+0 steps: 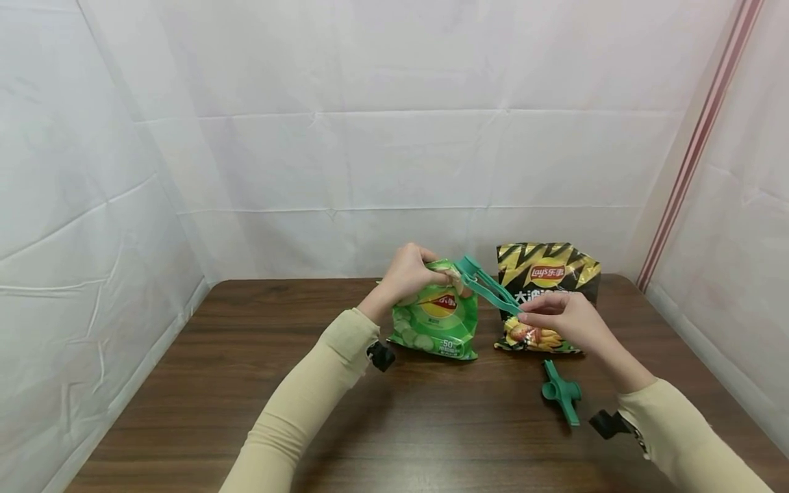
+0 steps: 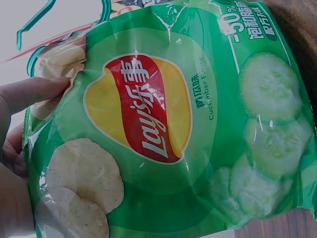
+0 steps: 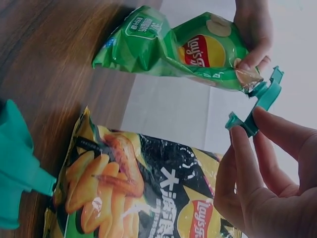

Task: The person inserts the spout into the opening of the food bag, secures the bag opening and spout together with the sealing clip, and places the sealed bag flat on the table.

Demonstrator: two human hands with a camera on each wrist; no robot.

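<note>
A green bag of cucumber-flavour chips (image 1: pixel 431 322) stands near the back edge of the table. My left hand (image 1: pixel 411 272) pinches its top corner between thumb and fingers, also plain in the left wrist view, where the thumb (image 2: pixel 47 91) presses the folded foil. A teal bag clip (image 1: pixel 493 291), its two arms spread apart, is pinched at one end by my right hand (image 1: pixel 567 318). In the right wrist view the clip (image 3: pixel 265 101) meets the top corner of the green bag (image 3: pixel 198 49). Behind the right hand is a black and yellow chip bag (image 1: pixel 548 263).
A second teal clip (image 1: pixel 561 392) lies on the brown wooden table (image 1: pixel 431 438) in front of the black and yellow bag. White sheeting (image 1: pixel 345 157) hangs behind the table and along both sides.
</note>
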